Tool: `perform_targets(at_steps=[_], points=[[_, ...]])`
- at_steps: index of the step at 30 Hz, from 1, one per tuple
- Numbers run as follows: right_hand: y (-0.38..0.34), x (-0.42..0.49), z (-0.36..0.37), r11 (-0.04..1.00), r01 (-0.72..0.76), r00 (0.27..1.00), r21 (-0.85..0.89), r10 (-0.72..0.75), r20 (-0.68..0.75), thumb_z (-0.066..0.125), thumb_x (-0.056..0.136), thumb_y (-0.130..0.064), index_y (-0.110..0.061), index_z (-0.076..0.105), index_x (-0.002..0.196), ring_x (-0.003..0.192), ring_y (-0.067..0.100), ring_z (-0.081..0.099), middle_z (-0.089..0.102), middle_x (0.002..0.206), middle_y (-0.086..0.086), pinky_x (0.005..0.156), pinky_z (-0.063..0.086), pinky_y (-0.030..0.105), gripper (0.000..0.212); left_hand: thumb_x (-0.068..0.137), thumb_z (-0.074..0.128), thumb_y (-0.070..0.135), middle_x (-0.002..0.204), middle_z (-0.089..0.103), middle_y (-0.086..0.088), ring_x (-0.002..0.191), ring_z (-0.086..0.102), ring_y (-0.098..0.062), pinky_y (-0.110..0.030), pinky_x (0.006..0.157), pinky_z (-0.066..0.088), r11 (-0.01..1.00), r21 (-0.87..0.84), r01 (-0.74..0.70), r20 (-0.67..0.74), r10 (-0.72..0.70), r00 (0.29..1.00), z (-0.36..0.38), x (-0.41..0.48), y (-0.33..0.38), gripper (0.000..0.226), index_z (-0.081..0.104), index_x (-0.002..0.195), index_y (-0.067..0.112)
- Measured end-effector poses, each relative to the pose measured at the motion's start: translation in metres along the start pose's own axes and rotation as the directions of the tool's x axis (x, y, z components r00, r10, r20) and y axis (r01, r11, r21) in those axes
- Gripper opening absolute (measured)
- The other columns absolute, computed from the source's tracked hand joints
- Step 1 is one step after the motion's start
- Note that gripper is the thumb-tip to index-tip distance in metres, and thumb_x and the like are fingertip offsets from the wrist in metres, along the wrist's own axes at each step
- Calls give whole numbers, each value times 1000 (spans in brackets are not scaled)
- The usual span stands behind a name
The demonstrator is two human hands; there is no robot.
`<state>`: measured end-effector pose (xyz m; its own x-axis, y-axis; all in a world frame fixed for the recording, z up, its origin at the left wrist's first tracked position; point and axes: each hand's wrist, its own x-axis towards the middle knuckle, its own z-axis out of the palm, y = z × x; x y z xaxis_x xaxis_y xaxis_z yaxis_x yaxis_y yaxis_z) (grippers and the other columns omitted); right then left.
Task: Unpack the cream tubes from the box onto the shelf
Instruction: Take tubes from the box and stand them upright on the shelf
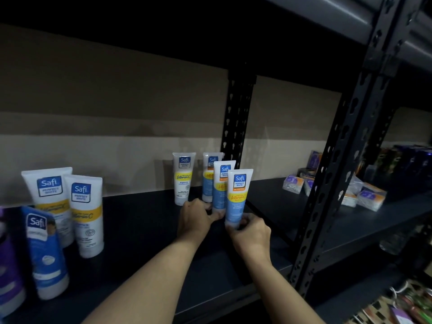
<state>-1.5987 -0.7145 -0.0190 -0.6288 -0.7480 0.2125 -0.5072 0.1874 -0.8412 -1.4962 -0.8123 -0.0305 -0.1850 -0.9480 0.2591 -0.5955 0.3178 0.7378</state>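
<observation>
front tube (238, 197): "Safi PERFECT WHITE", "Vitamin C" | second tube (223, 181): "Safi PERFECT WHITE" | blue tube (44, 253): "Safi"

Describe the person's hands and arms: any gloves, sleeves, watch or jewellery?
The left hand and right hand are bare, with no gloves and no rings that show. Both arms are uncovered down to the frame's bottom edge: no sleeves in view, and no watch or bracelet at either wrist. The light is dim, so small marks cannot be told.

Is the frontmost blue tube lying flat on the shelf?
No, the frontmost blue tube is upright, cap down, with the right hand holding its base.
</observation>
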Motion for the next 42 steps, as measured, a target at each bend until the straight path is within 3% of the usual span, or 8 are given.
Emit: perform_targets(at_steps=[4, 12, 15, 18, 24, 31, 36, 42], points=[[0, -1, 0, 1000, -2, 1000, -12, 2, 9, 74, 79, -32, -16, 64, 114, 75, 7, 57, 67, 93, -4, 50, 34, 6, 39, 73, 76, 52, 117, 61, 3, 112, 53, -17, -24, 83, 40, 999, -15, 33, 42, -32, 999, 1, 0, 1, 52, 69, 115, 23], [-14, -18, -6, 992, 23, 999, -122, -28, -39, 78, 74, -25, -5, 41, 132, 113, 35, 53, 48, 124, 18, 89, 48, 41, 72, 84, 70, 30, 148, 41, -6, 135, 41, -22, -29, 109, 36, 991, 130, 43, 260, -76, 962, -34, -28, 15, 73, 36, 147, 14], [-39, -41, -11, 946, 163, 978, -280, -193, -84, 70, 76, -23, -11, 48, 123, 110, 34, 50, 47, 118, 15, 91, 45, 43, 53, 88, 64, 26, 142, 49, -5, 126, 51, -22, -29, 106, 41, 990, 143, 14, 274, -53, 960, -70, -51, 29, 57, 44, 141, 16], [-75, -62, -17, 937, 308, 951, -165, -305, 47, 65, 77, -16, -15, 60, 106, 101, 29, 57, 57, 108, 9, 85, 48, 36, 29, 89, 58, 17, 122, 64, -7, 115, 59, -23, -29, 101, 46, 992, 72, -105, 174, 91, 980, -115, -82, 50, 33, 63, 122, 14], [-163, -114, -18, 822, 566, 812, -62, -542, 215, 61, 81, -13, -17, 66, 99, 80, 14, 55, 63, 87, -3, 70, 36, 22, 19, 89, 48, 17, 113, 66, -1, 108, 57, -20, -33, 97, 47, 896, 290, -338, -33, 362, 932, -248, -149, 63, 31, 65, 112, 30], [-248, -172, -8, 663, 746, 596, 58, -704, 386, 61, 88, -22, -26, 66, 108, 71, -4, 54, 63, 88, -16, 71, 39, 15, 21, 82, 44, 2, 120, 61, 1, 110, 58, -19, -35, 100, 47, 831, 556, -19, -153, 125, 980, -403, -185, -1, 49, 65, 114, 34], [-292, -197, 18, 541, 840, 433, 52, -724, 536, 56, 91, -26, -28, 67, 115, 80, -5, 57, 68, 104, -16, 61, 35, 1, 26, 89, 60, 10, 106, 72, 6, 102, 64, -11, -32, 92, 52, 756, 654, 12, -127, 94, 987, -457, -198, -26, 28, 73, 107, 26], [-314, -192, 63, 535, 844, 415, -41, -602, 682, 59, 88, -24, -29, 70, 107, 90, 6, 62, 69, 107, -11, 71, 44, 17, 22, 84, 61, 12, 100, 72, 17, 98, 63, 1, -22, 90, 50, 744, 668, 2, 15, -17, 1000, -450, -186, -53, 35, 70, 110, 34]])
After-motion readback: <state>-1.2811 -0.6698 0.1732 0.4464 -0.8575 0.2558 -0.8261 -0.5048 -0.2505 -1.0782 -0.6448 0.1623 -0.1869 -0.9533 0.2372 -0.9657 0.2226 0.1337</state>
